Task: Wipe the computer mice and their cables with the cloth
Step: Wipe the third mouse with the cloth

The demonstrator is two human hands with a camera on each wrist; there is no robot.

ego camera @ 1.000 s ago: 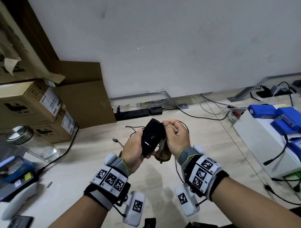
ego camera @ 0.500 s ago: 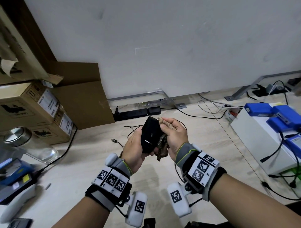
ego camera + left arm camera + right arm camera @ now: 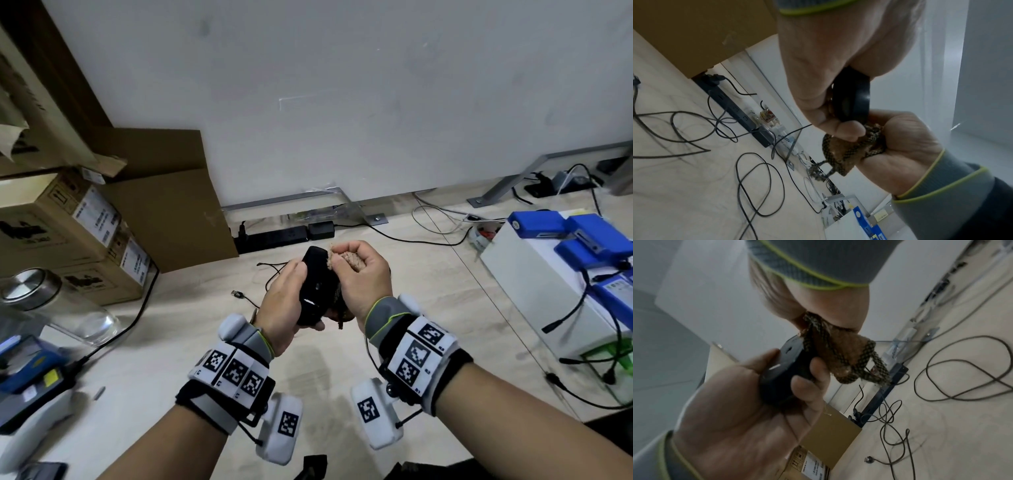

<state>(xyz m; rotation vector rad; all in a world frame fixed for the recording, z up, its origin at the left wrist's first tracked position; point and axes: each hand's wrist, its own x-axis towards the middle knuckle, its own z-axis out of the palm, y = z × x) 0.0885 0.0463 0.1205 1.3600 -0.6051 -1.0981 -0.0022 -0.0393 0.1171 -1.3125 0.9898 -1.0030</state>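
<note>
My left hand [image 3: 286,301] grips a black computer mouse [image 3: 317,284] held up above the desk, underside turned toward me. My right hand [image 3: 363,274] is bunched around a brown cloth [image 3: 349,257] with a dark checked border and presses it against the mouse's right side. In the left wrist view the mouse [image 3: 854,97] sits between thumb and fingers, the cloth [image 3: 849,151] hanging below the right fist. The right wrist view shows the mouse [image 3: 786,369] in the left palm and the cloth [image 3: 842,358] dangling. The mouse's thin black cable [image 3: 270,274] lies looped on the desk behind.
A black power strip [image 3: 274,236] runs along the wall. Cardboard boxes [image 3: 68,233] and a glass jar [image 3: 51,301] stand at left. A white box with blue battery packs [image 3: 582,240] and cables sits at right. Loose cables [image 3: 962,369] lie on the light wooden desk [image 3: 171,342].
The right hand with the cloth has slid up along the mouse's right side toward its far end. The left hand keeps its hold, and both hands sit slightly lower in view.
</note>
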